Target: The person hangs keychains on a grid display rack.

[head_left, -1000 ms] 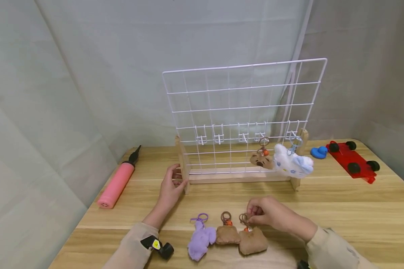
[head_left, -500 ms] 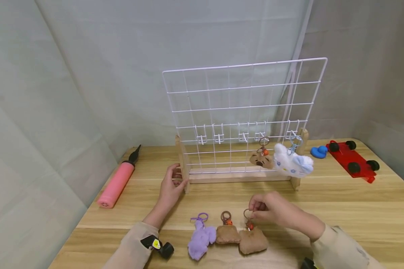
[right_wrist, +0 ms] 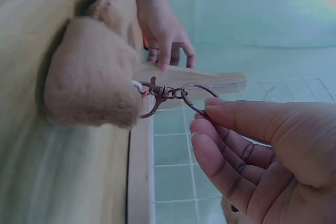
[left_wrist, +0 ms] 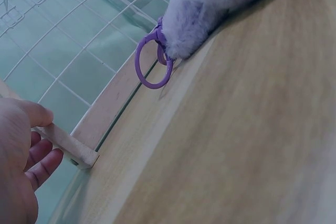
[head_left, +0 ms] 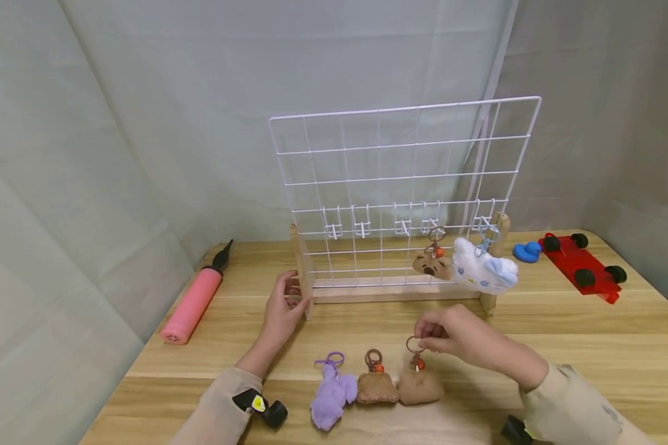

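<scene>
My right hand (head_left: 461, 334) pinches the metal ring of a brown plush keychain (head_left: 420, 388) between thumb and fingertips. In the right wrist view the ring, chain and clasp are pulled taut from the plush (right_wrist: 89, 74). A second brown plush keychain (head_left: 376, 389) lies just left of it, then a purple plush keychain (head_left: 329, 403) with a purple ring (left_wrist: 153, 61). My left hand (head_left: 281, 314) grips the left wooden upright (head_left: 303, 272) of a white wire grid rack (head_left: 395, 295), thumb in front and fingers behind.
Hooks (head_left: 362, 230) line the grid. On the right ones hang a brown bear-faced keychain (head_left: 433, 266) and a white cat-faced one (head_left: 481, 271). A pink hand pump (head_left: 192, 306) lies left. At right are a blue duck (head_left: 527, 251) and red toy car (head_left: 581, 266).
My right hand has moved up and slightly right with the ring, drawing it taut. The brown plush has tipped up and shifted a little away from me. My left hand stays put.
</scene>
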`<state>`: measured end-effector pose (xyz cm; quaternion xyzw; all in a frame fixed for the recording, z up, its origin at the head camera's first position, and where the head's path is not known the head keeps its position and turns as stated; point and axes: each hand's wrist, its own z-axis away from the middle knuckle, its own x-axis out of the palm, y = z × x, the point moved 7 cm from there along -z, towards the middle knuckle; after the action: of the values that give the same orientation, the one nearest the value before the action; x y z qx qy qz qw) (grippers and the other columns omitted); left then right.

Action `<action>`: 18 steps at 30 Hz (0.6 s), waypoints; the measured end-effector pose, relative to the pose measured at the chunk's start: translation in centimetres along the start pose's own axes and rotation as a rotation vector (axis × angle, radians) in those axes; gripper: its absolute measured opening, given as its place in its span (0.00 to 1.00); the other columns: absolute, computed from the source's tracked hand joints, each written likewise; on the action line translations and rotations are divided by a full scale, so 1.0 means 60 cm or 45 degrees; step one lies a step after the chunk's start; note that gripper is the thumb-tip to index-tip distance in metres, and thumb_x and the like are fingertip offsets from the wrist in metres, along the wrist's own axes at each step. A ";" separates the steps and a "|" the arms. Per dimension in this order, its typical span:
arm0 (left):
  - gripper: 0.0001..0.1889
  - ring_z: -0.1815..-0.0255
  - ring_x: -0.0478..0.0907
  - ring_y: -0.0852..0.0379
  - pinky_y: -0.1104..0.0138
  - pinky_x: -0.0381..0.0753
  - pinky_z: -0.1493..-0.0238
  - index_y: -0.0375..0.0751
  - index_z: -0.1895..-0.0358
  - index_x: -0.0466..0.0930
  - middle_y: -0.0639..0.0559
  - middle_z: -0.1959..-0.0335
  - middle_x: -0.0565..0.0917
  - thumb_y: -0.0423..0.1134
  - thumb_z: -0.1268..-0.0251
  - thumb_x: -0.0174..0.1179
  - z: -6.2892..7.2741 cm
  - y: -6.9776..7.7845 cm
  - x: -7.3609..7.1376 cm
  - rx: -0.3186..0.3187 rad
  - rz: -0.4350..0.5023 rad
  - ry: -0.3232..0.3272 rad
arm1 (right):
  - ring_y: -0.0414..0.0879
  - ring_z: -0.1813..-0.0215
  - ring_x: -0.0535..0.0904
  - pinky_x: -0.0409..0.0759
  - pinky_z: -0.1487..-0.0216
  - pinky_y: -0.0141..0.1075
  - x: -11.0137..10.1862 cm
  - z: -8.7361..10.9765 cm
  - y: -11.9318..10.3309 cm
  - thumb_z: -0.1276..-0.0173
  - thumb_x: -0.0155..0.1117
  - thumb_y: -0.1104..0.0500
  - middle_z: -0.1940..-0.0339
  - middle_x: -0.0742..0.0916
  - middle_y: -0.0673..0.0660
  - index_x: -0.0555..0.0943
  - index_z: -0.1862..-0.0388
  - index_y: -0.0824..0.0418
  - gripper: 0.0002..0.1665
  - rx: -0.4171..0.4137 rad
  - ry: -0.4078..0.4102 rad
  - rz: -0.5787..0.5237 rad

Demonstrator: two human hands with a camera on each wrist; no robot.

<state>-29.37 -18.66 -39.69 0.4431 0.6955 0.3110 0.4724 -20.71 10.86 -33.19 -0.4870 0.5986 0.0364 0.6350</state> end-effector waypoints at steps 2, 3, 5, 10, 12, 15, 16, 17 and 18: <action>0.31 0.52 0.77 0.43 0.72 0.81 0.59 0.33 0.36 0.62 0.33 0.48 0.76 0.24 0.42 0.63 0.000 0.000 0.000 0.002 0.016 -0.002 | 0.28 0.70 0.78 0.79 0.71 0.25 -0.007 -0.001 -0.002 0.38 0.67 0.64 0.73 0.86 0.46 0.81 0.67 0.62 0.02 0.003 0.011 0.010; 0.31 0.52 0.77 0.43 0.72 0.80 0.59 0.33 0.36 0.61 0.32 0.48 0.76 0.24 0.42 0.63 0.000 -0.001 0.000 0.004 0.012 -0.004 | 0.28 0.70 0.78 0.79 0.71 0.25 -0.010 -0.001 -0.002 0.38 0.67 0.64 0.73 0.86 0.46 0.81 0.67 0.62 0.02 0.006 0.015 0.018; 0.30 0.52 0.77 0.43 0.73 0.80 0.60 0.33 0.36 0.62 0.33 0.48 0.76 0.24 0.42 0.63 0.001 -0.001 0.000 0.004 0.011 -0.005 | 0.28 0.70 0.78 0.80 0.71 0.25 -0.016 -0.003 -0.002 0.38 0.67 0.64 0.73 0.86 0.46 0.82 0.67 0.61 0.02 0.005 0.023 0.036; 0.30 0.52 0.77 0.42 0.73 0.81 0.59 0.34 0.36 0.62 0.32 0.48 0.76 0.25 0.41 0.63 0.001 0.000 -0.001 0.018 0.010 -0.004 | 0.28 0.71 0.78 0.79 0.71 0.25 -0.036 -0.010 -0.004 0.39 0.68 0.64 0.73 0.86 0.46 0.82 0.68 0.60 0.02 -0.007 0.074 0.102; 0.30 0.52 0.77 0.42 0.73 0.81 0.59 0.34 0.36 0.62 0.32 0.49 0.76 0.25 0.41 0.62 0.001 -0.001 -0.001 0.022 0.010 0.000 | 0.28 0.71 0.78 0.79 0.72 0.26 -0.044 -0.013 -0.005 0.39 0.68 0.64 0.73 0.86 0.46 0.82 0.69 0.60 0.02 -0.011 0.093 0.120; 0.30 0.52 0.77 0.42 0.74 0.80 0.59 0.33 0.36 0.62 0.32 0.49 0.76 0.24 0.42 0.62 0.000 -0.002 -0.001 0.025 0.018 0.004 | 0.29 0.71 0.78 0.79 0.72 0.26 -0.055 -0.017 -0.007 0.38 0.67 0.63 0.74 0.86 0.47 0.82 0.68 0.62 0.03 -0.010 0.108 0.123; 0.30 0.52 0.77 0.41 0.74 0.80 0.59 0.33 0.36 0.62 0.32 0.49 0.76 0.24 0.42 0.62 0.000 -0.002 -0.001 0.026 0.020 0.004 | 0.29 0.71 0.78 0.79 0.72 0.26 -0.059 -0.018 -0.008 0.37 0.67 0.63 0.73 0.86 0.47 0.82 0.68 0.62 0.03 -0.005 0.109 0.126; 0.30 0.52 0.77 0.41 0.74 0.80 0.59 0.33 0.36 0.62 0.32 0.49 0.76 0.24 0.41 0.62 0.000 -0.002 -0.001 0.028 0.023 0.003 | 0.29 0.71 0.78 0.79 0.71 0.26 -0.063 -0.020 -0.010 0.37 0.66 0.63 0.73 0.86 0.48 0.82 0.68 0.62 0.03 -0.010 0.110 0.127; 0.30 0.52 0.77 0.41 0.74 0.80 0.59 0.33 0.36 0.62 0.31 0.49 0.76 0.24 0.41 0.62 -0.001 -0.002 -0.001 0.027 0.025 0.000 | 0.29 0.71 0.78 0.79 0.71 0.26 -0.068 -0.021 -0.011 0.37 0.66 0.62 0.73 0.86 0.48 0.81 0.67 0.62 0.03 -0.011 0.111 0.131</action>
<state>-29.44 -18.77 -39.76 0.4548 0.6945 0.3081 0.4646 -22.32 11.85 -29.34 -0.4594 0.6498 0.0501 0.6035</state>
